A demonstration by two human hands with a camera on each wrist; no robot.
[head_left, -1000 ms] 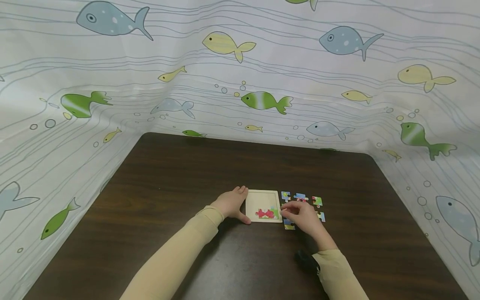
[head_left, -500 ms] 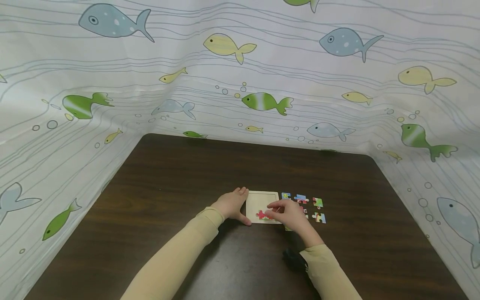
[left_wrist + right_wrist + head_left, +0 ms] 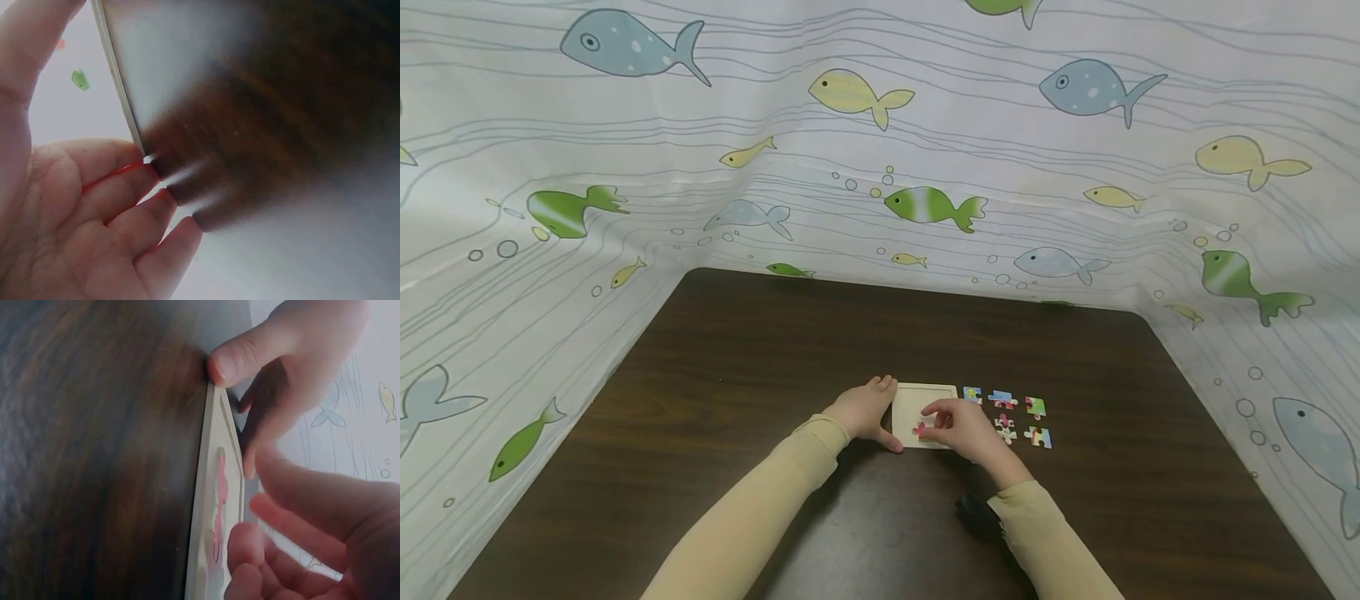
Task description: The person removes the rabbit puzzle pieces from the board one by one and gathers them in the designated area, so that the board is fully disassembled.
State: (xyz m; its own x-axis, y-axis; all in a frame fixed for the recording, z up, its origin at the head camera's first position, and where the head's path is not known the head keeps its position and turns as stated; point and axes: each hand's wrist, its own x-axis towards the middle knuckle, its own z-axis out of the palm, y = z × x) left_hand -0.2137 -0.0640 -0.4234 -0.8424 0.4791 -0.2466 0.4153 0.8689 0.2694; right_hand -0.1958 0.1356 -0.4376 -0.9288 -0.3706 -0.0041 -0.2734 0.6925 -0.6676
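A shallow pale wooden puzzle tray (image 3: 907, 408) lies on the dark table. My left hand (image 3: 862, 408) rests against its left side, fingers at the far corner and thumb at the near one. In the left wrist view, these fingers (image 3: 125, 181) are fairly straight along the tray edge. Over the tray's near right part is my right hand (image 3: 964, 427), thumb and fingers parted and loosely bent; no piece shows between them in the right wrist view. Beside that thumb, a pink-red puzzle piece (image 3: 918, 429) lies in the tray; the hand hides the pieces to its right.
Several loose jigsaw pieces lie right of the tray, among them a green one (image 3: 1035, 407) and a blue one (image 3: 1000, 396). A black wrist-worn object (image 3: 976, 515) sits under the right forearm. A white fish-print curtain (image 3: 850, 167) surrounds the dark table (image 3: 760, 333).
My right hand has moved left from the loose pieces to over the tray, covering more of the pieces in it. The left hand has stayed at the tray's edge.
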